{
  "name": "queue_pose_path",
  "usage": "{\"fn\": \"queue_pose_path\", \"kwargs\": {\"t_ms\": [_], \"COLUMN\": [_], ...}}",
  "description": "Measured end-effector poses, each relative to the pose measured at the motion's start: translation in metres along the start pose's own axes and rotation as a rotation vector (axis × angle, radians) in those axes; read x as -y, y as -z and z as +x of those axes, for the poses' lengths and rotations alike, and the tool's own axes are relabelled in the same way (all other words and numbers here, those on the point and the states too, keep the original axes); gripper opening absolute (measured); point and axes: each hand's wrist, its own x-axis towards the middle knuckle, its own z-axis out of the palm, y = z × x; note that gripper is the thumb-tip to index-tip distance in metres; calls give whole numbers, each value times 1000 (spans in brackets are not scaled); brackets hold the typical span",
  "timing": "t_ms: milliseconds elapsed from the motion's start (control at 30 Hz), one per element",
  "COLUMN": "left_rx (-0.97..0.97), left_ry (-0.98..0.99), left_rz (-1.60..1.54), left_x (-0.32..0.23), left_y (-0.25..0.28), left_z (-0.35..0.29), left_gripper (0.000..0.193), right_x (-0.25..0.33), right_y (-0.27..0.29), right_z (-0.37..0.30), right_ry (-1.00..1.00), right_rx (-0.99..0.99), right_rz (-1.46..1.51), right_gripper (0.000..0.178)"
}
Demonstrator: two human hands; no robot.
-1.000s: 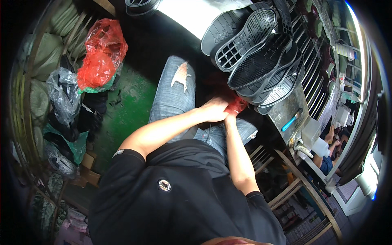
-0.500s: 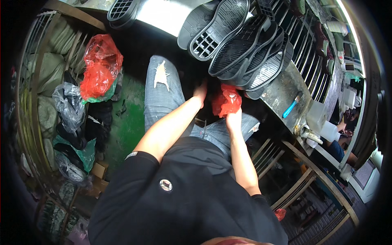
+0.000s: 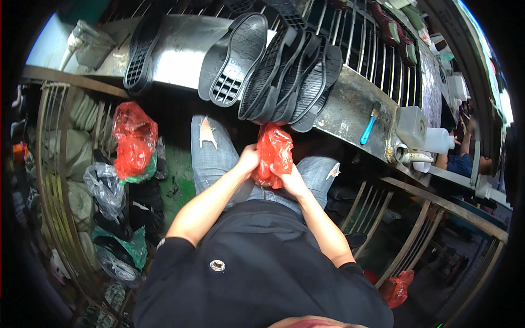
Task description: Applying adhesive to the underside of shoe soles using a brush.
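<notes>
Over my lap a crinkled red plastic bag (image 3: pixel 275 154) is held between both hands. My left hand (image 3: pixel 249 159) is closed at its left side, fingers partly hidden by the film. On its lower right, my right hand (image 3: pixel 292 180) grips the bag. What the bag contains, if anything, I cannot make out. Just beyond it, several black rubber shoe soles (image 3: pixel 232 63) lean overlapped at the edge of the metal workbench (image 3: pixel 350 104). Another black sole (image 3: pixel 143 57) rests farther left on the bench.
A blue-handled brush (image 3: pixel 369 127) lies on the bench at right, near a translucent plastic container (image 3: pixel 411 127). At left, another red bag (image 3: pixel 134 143) sits by a wooden rack (image 3: pixel 53 164). A slatted wooden rack (image 3: pixel 421 235) stands at right. Another person (image 3: pixel 460 158) appears far right.
The view has shifted, showing more of the bench. My left hand has come up from beyond the knees onto the red bag, which now shows more fully between both hands.
</notes>
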Motion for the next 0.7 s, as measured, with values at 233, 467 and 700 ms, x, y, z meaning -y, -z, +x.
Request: {"fn": "queue_pose_path", "kwargs": {"t_ms": [233,467,700], "left_rx": [-192,-334,14], "left_ry": [-471,-915,-1462], "left_rz": [80,-16,760], "left_x": [-80,-142,-182], "left_y": [23,29,-7], "left_z": [-102,-205,-252], "left_gripper": [51,50,38], "right_x": [4,47,153], "right_y": [26,25,-22], "right_z": [-20,-31,-68], "right_ry": [-38,274,163], "right_rx": [-128,-341,265], "right_rz": [13,-685,-39], "right_gripper": [37,78,72]}}
